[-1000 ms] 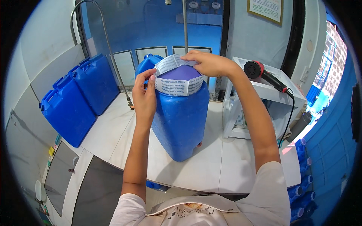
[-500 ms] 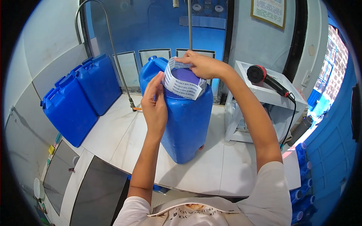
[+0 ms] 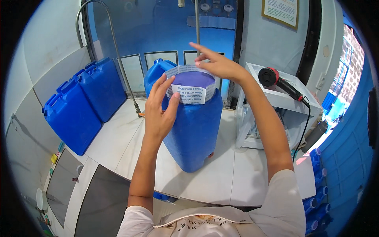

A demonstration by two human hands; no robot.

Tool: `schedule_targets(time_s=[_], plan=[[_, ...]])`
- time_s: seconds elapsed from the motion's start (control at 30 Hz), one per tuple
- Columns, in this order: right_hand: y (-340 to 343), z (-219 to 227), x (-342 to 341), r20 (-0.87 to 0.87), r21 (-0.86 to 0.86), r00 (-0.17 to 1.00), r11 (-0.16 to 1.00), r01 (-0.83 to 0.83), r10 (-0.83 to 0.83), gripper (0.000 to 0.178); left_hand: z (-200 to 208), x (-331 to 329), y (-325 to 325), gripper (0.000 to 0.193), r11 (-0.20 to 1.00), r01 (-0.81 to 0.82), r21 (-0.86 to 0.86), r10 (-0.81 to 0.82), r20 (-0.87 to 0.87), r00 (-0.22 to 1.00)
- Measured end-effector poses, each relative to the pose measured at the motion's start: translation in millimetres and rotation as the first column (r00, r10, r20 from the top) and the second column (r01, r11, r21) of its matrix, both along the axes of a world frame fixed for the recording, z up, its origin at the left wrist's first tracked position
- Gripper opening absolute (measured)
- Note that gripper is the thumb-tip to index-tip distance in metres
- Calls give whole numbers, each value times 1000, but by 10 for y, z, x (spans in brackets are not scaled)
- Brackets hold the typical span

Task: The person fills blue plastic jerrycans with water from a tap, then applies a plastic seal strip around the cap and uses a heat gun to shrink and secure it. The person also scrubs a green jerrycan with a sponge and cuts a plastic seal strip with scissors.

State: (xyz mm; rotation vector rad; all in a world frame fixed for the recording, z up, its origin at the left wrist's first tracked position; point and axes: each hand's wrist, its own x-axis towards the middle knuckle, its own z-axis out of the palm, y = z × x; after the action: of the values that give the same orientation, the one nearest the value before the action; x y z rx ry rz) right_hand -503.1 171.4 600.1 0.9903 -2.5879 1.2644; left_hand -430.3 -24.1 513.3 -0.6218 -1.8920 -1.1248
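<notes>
Seal band (image 3: 192, 94) sitting loosely round purple cap (image 3: 191, 79) on blue jerrycan (image 3: 193, 136), centre of frame. Right hand (image 3: 222, 66) just lifting away, empty, fingers spreading; left hand (image 3: 156, 113), thumb-fingers parted, touching band's left edge, so left's seemingly steadying it solo.

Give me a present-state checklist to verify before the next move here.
1. Tall blue plastic jug upright on the white tiled counter: ok.
2. Round purple cap fully seated: cannot tell, its lower edge is hidden.
3. Thin white printed band encircling the cap: ok.
4. Band snug against the cap: not ok, it stands loose with folded corners.
5. Hands clear of the band: not ok, left hand touches it; right hand is raised by its rear.
6. Black-and-red corded heat gun resting on the white shelf unit: ok.
</notes>
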Motion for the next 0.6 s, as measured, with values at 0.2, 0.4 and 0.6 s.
schedule_targets(time_s=[0.2, 0.4, 0.6], plan=[[183, -541, -109, 149, -446, 975, 891, -80, 163, 72, -114, -100, 53, 56, 973, 156, 170, -171, 81, 982], [45, -732, 86, -66, -383, 997, 924, 3, -30, 84, -175, -43, 64, 79, 931, 241, 273, -280, 114, 953], [77, -798, 179, -94, -330, 992, 943, 45, -81, 87, -174, -47, 29, 83, 946, 228, 229, -268, 158, 951]])
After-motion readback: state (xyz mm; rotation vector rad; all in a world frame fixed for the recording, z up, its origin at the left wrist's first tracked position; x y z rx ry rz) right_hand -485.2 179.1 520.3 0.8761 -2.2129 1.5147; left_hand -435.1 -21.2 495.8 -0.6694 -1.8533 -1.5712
